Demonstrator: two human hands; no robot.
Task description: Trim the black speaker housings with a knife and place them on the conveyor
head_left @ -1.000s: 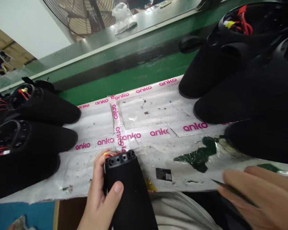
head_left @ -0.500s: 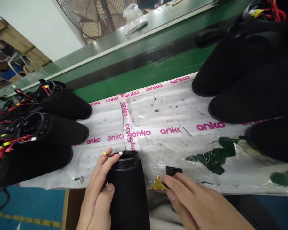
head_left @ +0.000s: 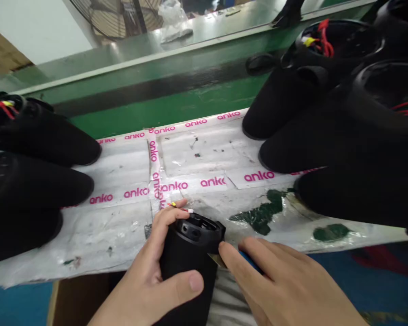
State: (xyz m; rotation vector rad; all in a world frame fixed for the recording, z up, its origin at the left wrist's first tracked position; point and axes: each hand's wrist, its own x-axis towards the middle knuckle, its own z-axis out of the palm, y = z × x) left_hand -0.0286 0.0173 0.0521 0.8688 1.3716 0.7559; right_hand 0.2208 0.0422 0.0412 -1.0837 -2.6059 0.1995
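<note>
My left hand (head_left: 154,276) is wrapped round a black cloth-covered speaker body (head_left: 190,260), thumb across its front and fingers behind its open plastic rim. Short red and yellow wires (head_left: 180,207) stick out past my fingertips at the rim. My right hand (head_left: 285,283) comes in from the right, its index fingertip touching the rim's right edge. A thin dark tool with a blue part (head_left: 248,261) lies under those fingers, and a small yellowish bit shows at the fingertip.
The bench is covered in taped plastic sheet printed "anko" (head_left: 204,181). Several black speaker bodies lie at the left (head_left: 37,181) and stand at the right (head_left: 343,136), some with red wires. A green conveyor rail (head_left: 163,108) runs behind. A fan stands far back.
My right hand moved in from the right, past a black label on the sheet, up to the speaker's rim. The speaker has turned so its open end tilts rightward. The view shifted.
</note>
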